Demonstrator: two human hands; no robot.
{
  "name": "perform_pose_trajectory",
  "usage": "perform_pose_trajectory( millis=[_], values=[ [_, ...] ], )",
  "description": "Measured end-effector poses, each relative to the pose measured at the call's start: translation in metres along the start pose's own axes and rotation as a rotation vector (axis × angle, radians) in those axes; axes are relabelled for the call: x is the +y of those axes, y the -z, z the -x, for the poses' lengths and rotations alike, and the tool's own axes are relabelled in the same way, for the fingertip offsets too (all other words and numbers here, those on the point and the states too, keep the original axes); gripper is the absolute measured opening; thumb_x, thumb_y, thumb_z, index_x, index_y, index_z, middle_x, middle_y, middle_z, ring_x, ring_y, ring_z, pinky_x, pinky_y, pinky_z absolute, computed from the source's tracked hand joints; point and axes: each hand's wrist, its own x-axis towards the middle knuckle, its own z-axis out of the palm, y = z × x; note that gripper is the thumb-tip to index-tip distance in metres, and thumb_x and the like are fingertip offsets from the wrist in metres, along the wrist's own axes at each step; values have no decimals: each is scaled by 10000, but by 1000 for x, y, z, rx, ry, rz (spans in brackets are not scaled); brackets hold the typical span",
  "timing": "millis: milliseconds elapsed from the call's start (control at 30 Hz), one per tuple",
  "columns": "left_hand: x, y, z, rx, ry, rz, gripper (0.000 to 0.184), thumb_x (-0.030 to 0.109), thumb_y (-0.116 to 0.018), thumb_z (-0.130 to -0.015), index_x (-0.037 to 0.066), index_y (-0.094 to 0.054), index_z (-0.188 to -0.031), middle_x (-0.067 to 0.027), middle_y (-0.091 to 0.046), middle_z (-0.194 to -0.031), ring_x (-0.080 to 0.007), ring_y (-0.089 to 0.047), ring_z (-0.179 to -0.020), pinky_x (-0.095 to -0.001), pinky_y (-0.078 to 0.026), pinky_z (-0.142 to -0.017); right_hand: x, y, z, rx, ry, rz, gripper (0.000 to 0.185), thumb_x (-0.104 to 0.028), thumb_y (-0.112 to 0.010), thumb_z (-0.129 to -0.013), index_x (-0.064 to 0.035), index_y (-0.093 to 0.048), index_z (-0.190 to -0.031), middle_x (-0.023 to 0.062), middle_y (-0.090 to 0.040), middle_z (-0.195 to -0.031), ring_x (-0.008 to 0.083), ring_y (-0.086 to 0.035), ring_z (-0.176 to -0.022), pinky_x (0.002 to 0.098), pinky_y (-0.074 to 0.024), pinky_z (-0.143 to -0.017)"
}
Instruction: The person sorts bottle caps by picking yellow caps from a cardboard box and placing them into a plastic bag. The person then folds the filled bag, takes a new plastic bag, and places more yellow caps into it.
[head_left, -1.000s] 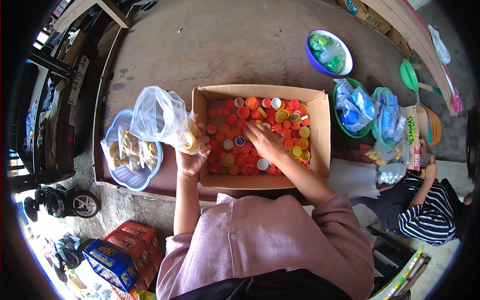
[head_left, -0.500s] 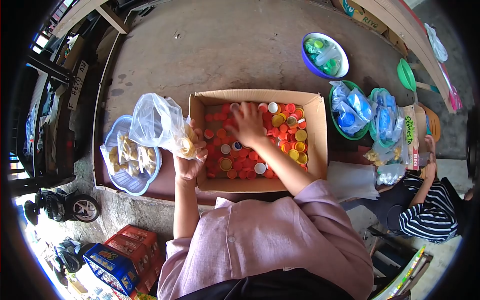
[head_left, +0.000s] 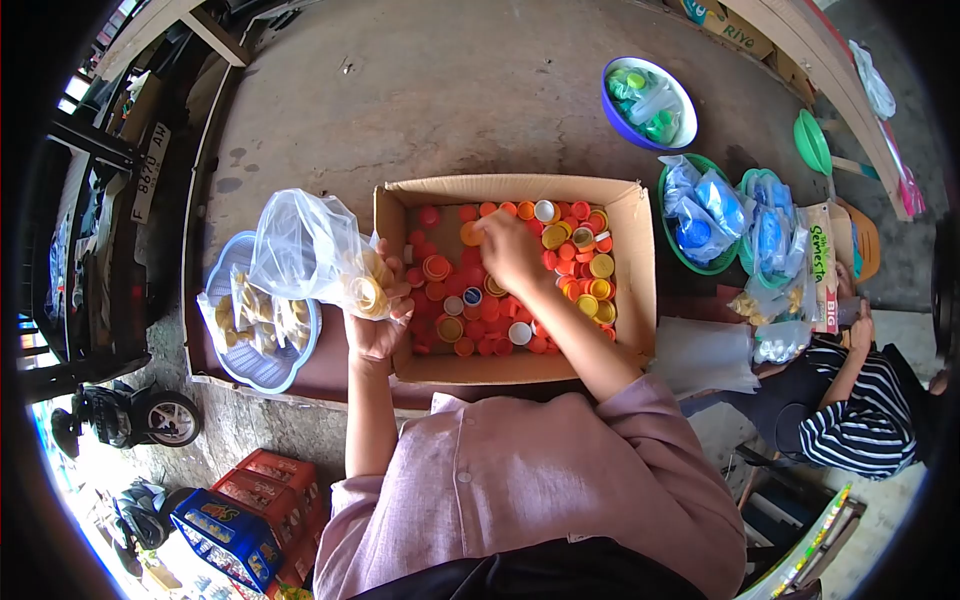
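Note:
My left hand (head_left: 385, 315) is closed round the lower part of a clear plastic bag (head_left: 305, 245) with yellow bottle caps in it, at the left wall of the box. An open cardboard box (head_left: 515, 185) in front of me holds many loose caps, mostly red and orange, with some yellow and white ones. Inside its upper middle, my right hand (head_left: 512, 250) is bent over the caps. A yellow-orange cap (head_left: 470, 233) shows at its fingertips, in a pinch.
Left stands a light-blue basket (head_left: 232, 350) holding bagged yellow caps. On the right are green baskets (head_left: 690, 262) of blue-cap bags, a purple bowl (head_left: 612, 115), plastic sheets (head_left: 705, 360) and a person in a striped shirt (head_left: 860, 410). Wooden beams (head_left: 830, 80) border the table.
My right hand has gone from lying spread over the caps to curled fingers, with a yellow-orange cap now at the fingertips. My left hand stays with its bag in nearly the same place.

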Motion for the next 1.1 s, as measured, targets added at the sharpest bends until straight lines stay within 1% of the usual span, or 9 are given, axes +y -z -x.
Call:
perform_pose_trajectory(
  millis=[100, 367, 500, 567, 600, 633, 700, 833, 1100],
  values=[
    [0, 1, 0, 21, -20, -24, 535, 335, -448, -876, 109, -289, -1335, -77, -484, -1135, -145, -495, -752, -264, -403, -559, 51, 13, -21, 167, 161, 375, 251, 11, -532, -715, -38, -605, -951, 105, -584, -853, 297, -574, -798, 389, -472, -712],
    [0, 0, 1, 53, -19, -48, 521, 332, -424, -884, 115, -285, -1336, -67, -476, -1122, -135, -487, -736, -260, -393, -562, 67, 15, -19, -36, 192, 407, 215, -66, -631, -696, -44, -614, -909, 88, -590, -846, 267, -571, -820, 361, -465, -744],
    [1, 0, 1, 9, -15, 7, 532, 327, -464, -872, 113, -293, -1328, -50, -459, -1121, -124, -487, -739, -258, -390, -566, 57, 28, -6, 167, 200, 115, 211, -119, -647, -737, -17, -594, -913, 72, -624, -875, 213, -599, -838, 332, -468, -771],
    [2, 0, 0, 6, -11, -1, 540, 329, -474, -868, 113, -294, -1329, -49, -460, -1122, -122, -488, -740, -258, -391, -566, 54, 38, 2, 23, -220, -395, 219, -132, -660, -756, 7, -586, -908, 96, -624, -930, 166, -616, -844, 282, -484, -781],
    [1, 0, 0, 1, -5, -8, 548, 331, -484, -864, 114, -294, -1329, -47, -461, -1122, -120, -489, -742, -257, -391, -566, 55, 41, 7, 39, -215, -518, 244, -155, -652, -786, 19, -571, -938, 111, -613, -965, 148, -615, -854, 251, -496, -765],
    [1, 0, 0, -1, -2, -6, 548, 331, -484, -864, 114, -294, -1329, -47, -461, -1122, -120, -489, -742, -257, -391, -566, 57, 46, 10, 41, -217, -515, 244, -155, -652, -786, 19, -571, -938, 111, -613, -965, 148, -615, -854, 251, -496, -765],
    [1, 0, 0, 12, -12, -8, 549, 340, -483, -864, 114, -296, -1328, -46, -461, -1121, -119, -490, -742, -256, -394, -565, 58, 57, 15, -31, -433, -1077, 199, -130, -618, -814, 7, -560, -948, 102, -602, -963, 185, -616, -873, 266, -499, -783],
    [0, -2, 0, 12, -20, -25, 539, 346, -473, -871, 112, -302, -1326, -55, -464, -1117, -120, -490, -740, -256, -397, -561, 60, 68, 24, -99, -542, -1403, 124, -115, -565, -848, -26, -533, -929, 85, -585, -980, 224, -616, -878, 279, -508, -779],
    [1, 0, -1, 25, -13, -24, 522, 340, -474, -872, 108, -319, -1313, -61, -472, -1108, -124, -492, -745, -258, -405, -559, 72, 54, 25, 177, -540, -1015, 309, -129, -610, -818, 13, -435, -1030, 138, -574, -908, 220, -627, -824, 283, -526, -700]
  ],
)
